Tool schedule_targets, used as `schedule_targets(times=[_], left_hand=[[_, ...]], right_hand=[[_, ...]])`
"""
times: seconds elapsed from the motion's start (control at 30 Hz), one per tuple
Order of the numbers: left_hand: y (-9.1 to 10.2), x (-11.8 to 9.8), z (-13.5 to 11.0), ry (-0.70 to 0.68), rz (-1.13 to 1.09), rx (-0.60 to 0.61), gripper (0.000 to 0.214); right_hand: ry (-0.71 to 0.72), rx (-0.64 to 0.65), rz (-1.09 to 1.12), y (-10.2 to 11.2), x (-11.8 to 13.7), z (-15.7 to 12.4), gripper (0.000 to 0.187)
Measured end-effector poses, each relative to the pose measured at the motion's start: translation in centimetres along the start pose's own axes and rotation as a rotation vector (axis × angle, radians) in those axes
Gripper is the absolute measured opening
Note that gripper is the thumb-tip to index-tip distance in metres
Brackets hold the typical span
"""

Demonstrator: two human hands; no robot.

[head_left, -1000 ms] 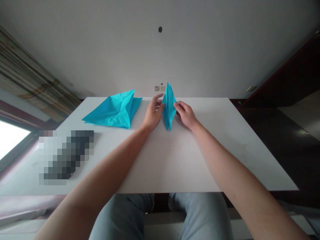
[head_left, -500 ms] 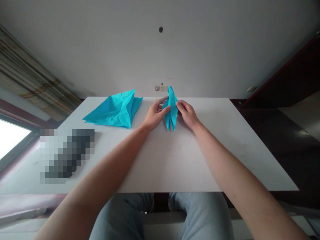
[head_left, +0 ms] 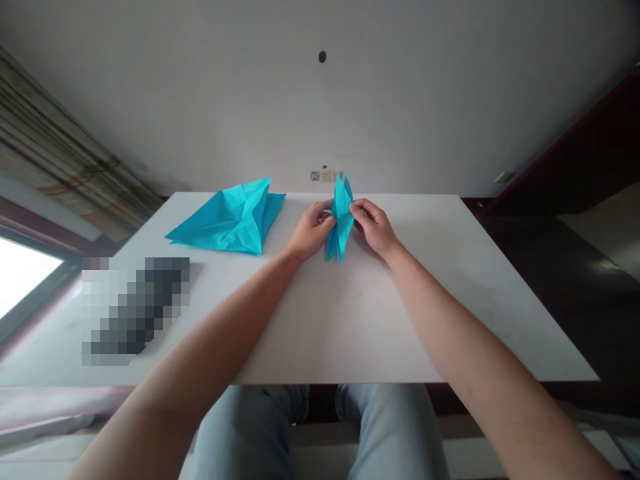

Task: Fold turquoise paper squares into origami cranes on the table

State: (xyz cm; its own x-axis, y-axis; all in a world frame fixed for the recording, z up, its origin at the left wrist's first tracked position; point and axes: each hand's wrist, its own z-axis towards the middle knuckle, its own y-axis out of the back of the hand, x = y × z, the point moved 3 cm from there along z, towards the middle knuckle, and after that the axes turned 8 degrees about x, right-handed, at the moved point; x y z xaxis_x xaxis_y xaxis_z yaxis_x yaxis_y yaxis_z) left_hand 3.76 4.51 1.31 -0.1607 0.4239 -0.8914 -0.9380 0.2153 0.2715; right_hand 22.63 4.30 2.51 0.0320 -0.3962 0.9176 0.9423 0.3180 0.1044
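Note:
A narrow folded piece of turquoise paper (head_left: 341, 220) stands upright between my two hands near the far middle of the white table (head_left: 350, 313). My left hand (head_left: 311, 230) pinches its left side with the fingers closed on the paper. On the other side my right hand (head_left: 373, 227) grips its right edge in the same way. The paper's lower tips point down at the tabletop. A larger, partly folded turquoise sheet (head_left: 230, 219) lies flat at the far left of the table, apart from both hands.
A blurred dark object (head_left: 133, 310) lies on the table's left side. Behind the table is a pale wall with a socket strip (head_left: 325, 176). A curtain and window are at the left, dark furniture at the right. My knees show under the near edge.
The folded paper has been squeezed narrower and tilted slightly, and both hands have closed in tighter on it. The large sheet has not moved.

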Motion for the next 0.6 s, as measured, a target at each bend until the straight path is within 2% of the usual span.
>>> schedule_targets(times=[0.07, 0.13, 0.23, 0.3, 0.43, 0.6], left_hand=[[-0.2, -0.1, -0.1, 0.023, -0.068, -0.011, 0.044], [-0.2, -0.2, -0.2, 0.034, -0.096, -0.060, 0.035], [0.2, 0.0, -0.3, 0.085, -0.070, -0.141, 0.017], [0.5, 0.2, -0.4, 0.102, -0.041, -0.206, 0.013], [1.2, 0.6, -0.2, 0.040, -0.045, -0.332, 0.021], [1.5, 0.5, -0.1, -0.083, -0.019, -0.416, 0.044]], right_hand=[[-0.004, -0.004, 0.000, 0.0, 0.1, 0.0, 0.062], [-0.015, -0.004, -0.005, 0.0, 0.2, 0.0, 0.062], [-0.043, -0.009, -0.034, 0.0, 0.1, 0.0, 0.064], [-0.048, -0.024, -0.067, 0.0, 0.1, 0.0, 0.066], [-0.038, -0.084, -0.117, 0.2, -0.1, 0.2, 0.071], [-0.038, -0.095, -0.142, 0.5, -0.4, 0.2, 0.076]])
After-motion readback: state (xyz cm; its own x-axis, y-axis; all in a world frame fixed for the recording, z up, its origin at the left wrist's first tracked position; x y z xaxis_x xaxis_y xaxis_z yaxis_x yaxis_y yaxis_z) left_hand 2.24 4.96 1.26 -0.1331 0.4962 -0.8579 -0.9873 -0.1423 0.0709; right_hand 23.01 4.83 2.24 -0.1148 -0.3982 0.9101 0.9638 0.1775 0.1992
